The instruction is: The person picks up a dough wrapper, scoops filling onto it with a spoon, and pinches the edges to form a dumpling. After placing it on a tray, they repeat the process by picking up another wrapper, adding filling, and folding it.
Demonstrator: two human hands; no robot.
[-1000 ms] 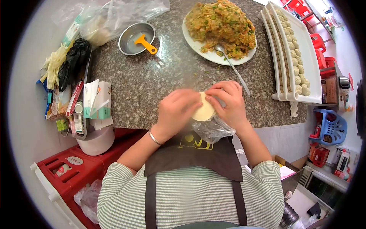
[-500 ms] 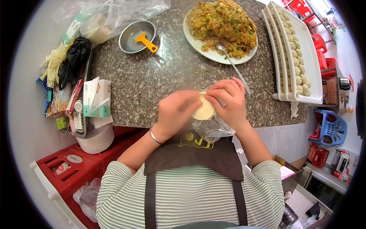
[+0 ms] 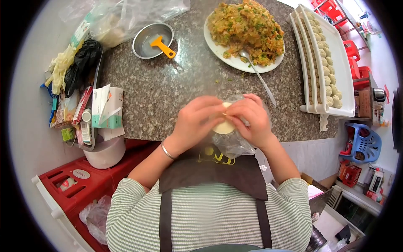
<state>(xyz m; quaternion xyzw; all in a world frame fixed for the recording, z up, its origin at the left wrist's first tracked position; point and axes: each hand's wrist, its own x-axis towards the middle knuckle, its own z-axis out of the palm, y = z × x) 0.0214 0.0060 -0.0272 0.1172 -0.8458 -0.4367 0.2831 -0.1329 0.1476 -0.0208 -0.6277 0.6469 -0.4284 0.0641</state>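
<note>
Head view. Pale dough round [image 3: 224, 128] between both hands, above the near edge of the table [image 3: 155, 101]. Right hand [image 3: 252, 122]: fingers pinching its rim. Left hand [image 3: 194, 122]: fingers curled at the opposite side, blurred; cannot tell whether they grip. Step, as I judge it: working the edge by fingertip. A further pinch calls for thumb and forefinger meeting on the rim, clear of the film.

In the way: clear plastic [image 3: 235, 145] bunched beneath the round and around the right hand; may snag. Beyond: plate [image 3: 268, 68] heaped with chopped filling [image 3: 247, 31], spoon [image 3: 264, 84] sticking out towards the right hand. Steel bowl [image 3: 145, 42] with orange-handled tool [image 3: 163, 47] far left; stacked trays [image 3: 344, 75] of pleated buns [image 3: 327, 67] at right.
</note>
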